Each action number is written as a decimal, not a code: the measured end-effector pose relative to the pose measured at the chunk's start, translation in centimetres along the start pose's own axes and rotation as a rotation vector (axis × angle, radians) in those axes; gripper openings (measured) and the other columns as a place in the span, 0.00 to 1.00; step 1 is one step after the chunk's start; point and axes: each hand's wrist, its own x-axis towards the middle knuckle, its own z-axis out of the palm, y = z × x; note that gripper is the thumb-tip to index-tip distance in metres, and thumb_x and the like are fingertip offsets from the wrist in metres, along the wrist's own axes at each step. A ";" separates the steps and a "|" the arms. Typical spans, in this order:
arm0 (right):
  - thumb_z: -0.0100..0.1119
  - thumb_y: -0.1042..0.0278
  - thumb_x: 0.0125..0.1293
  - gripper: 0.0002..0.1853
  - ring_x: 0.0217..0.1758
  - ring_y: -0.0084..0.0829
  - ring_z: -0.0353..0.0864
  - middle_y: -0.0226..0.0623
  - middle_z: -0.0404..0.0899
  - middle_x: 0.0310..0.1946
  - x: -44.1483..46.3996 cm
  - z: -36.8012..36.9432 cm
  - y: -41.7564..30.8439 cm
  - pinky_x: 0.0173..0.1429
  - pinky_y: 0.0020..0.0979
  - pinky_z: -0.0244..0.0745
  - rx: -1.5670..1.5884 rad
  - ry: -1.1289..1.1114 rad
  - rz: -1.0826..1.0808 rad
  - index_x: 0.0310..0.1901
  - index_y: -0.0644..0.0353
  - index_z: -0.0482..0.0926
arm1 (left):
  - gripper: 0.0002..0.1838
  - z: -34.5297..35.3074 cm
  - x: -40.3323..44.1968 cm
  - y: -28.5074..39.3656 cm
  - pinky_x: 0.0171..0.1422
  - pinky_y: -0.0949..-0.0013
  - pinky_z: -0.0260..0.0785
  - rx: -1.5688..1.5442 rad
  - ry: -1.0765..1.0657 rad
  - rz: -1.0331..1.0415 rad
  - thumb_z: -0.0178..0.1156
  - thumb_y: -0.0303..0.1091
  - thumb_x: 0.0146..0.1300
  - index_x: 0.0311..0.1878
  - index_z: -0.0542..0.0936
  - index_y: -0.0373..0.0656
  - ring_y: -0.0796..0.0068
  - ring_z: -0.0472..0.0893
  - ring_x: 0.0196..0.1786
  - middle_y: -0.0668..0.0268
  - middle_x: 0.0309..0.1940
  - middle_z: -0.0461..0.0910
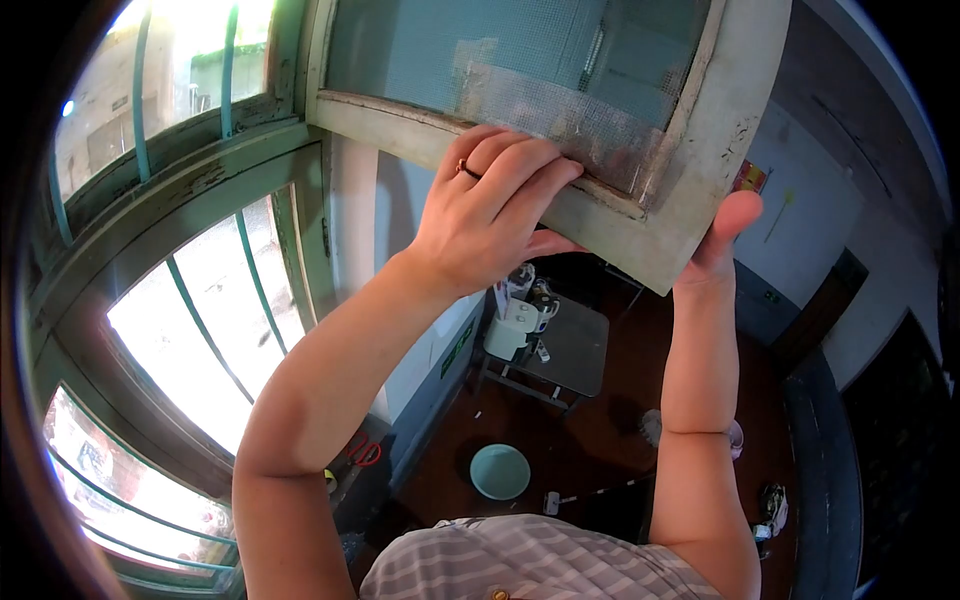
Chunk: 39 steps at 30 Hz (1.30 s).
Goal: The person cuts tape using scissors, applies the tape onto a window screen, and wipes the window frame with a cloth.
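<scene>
A screen window sash (625,245) with a worn, pale wooden frame stands swung inward in front of me. Fine mesh fills it, and a lighter, rough mesh patch (560,110) covers the lower part. My left hand (485,205), with a ring on one finger, grips the bottom rail; its fingers lie over the rail at the patch's lower edge and its thumb is underneath. At the lower right corner, my right hand (722,240) holds the outer side of the frame. Its thumb shows, while the other fingers are hidden behind the wood.
Green window frames with bars (200,310) are on the left. Red-handled scissors (366,450) lie on a ledge below. Down on the brown floor are a light green basin (500,472) and a dark table (575,350) bearing a white appliance (512,328).
</scene>
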 end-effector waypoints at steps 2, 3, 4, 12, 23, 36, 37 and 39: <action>0.51 0.27 0.43 0.51 0.59 0.34 0.68 0.40 0.67 0.57 0.1 -0.4 0.3 0.60 0.38 0.66 0.068 -0.030 -0.009 0.62 0.62 0.59 | 0.30 -0.1 0.1 -0.1 0.54 0.62 0.65 0.003 -0.012 0.007 0.73 0.44 0.24 0.37 0.79 0.42 0.65 0.73 0.44 0.65 0.39 0.74; 0.51 0.26 0.43 0.52 0.59 0.34 0.68 0.40 0.67 0.57 0.1 -0.4 0.3 0.60 0.38 0.67 0.071 -0.027 -0.012 0.62 0.62 0.59 | 0.30 -0.1 0.2 -0.2 0.53 0.62 0.65 0.004 -0.018 0.011 0.73 0.44 0.24 0.37 0.79 0.42 0.65 0.73 0.44 0.65 0.39 0.74; 0.51 0.26 0.43 0.52 0.59 0.34 0.68 0.40 0.67 0.57 -0.1 -0.3 0.2 0.60 0.38 0.66 0.015 0.012 -0.012 0.62 0.62 0.59 | 0.30 -0.1 0.2 -0.3 0.53 0.62 0.65 -0.005 -0.018 0.015 0.73 0.44 0.24 0.37 0.79 0.42 0.65 0.74 0.44 0.65 0.39 0.74; 0.44 0.20 0.41 0.55 0.60 0.32 0.66 0.39 0.66 0.58 -0.5 0.6 0.0 0.59 0.36 0.67 -0.206 0.149 0.005 0.62 0.62 0.59 | 0.33 -1.4 1.4 0.0 0.51 0.63 0.66 -0.060 -0.167 -0.026 0.72 0.38 0.23 0.41 0.75 0.41 0.65 0.73 0.41 0.66 0.40 0.71; 0.47 0.24 0.45 0.52 0.60 0.33 0.66 0.37 0.64 0.59 -0.8 0.6 0.4 0.61 0.37 0.65 -0.024 0.098 -0.028 0.63 0.61 0.57 | 0.30 -1.5 1.8 -0.3 0.53 0.64 0.67 -0.026 -0.207 0.053 0.68 0.42 0.27 0.40 0.74 0.40 0.65 0.74 0.42 0.65 0.38 0.71; 0.49 0.28 0.49 0.48 0.60 0.35 0.66 0.38 0.64 0.59 -0.9 3.0 0.2 0.61 0.39 0.66 -0.129 0.309 -0.043 0.63 0.59 0.56 | 0.36 -1.3 -0.1 1.2 0.56 0.63 0.61 0.123 -0.104 -0.103 0.72 0.43 0.27 0.48 0.76 0.45 0.69 0.72 0.47 0.69 0.44 0.72; 0.48 0.29 0.50 0.48 0.60 0.35 0.65 0.38 0.64 0.59 -1.0 2.9 0.2 0.61 0.39 0.66 -0.128 0.299 -0.042 0.64 0.59 0.55 | 0.36 -1.2 -0.1 1.2 0.56 0.63 0.61 0.098 -0.119 -0.084 0.72 0.42 0.28 0.49 0.76 0.45 0.70 0.72 0.48 0.69 0.44 0.71; 0.47 0.30 0.52 0.46 0.60 0.35 0.66 0.38 0.64 0.59 -1.1 3.0 0.2 0.61 0.39 0.66 -0.119 0.304 -0.046 0.64 0.58 0.55 | 0.36 -0.7 -0.1 1.0 0.56 0.63 0.62 0.050 -0.147 -0.043 0.71 0.41 0.29 0.50 0.76 0.46 0.70 0.71 0.49 0.69 0.46 0.71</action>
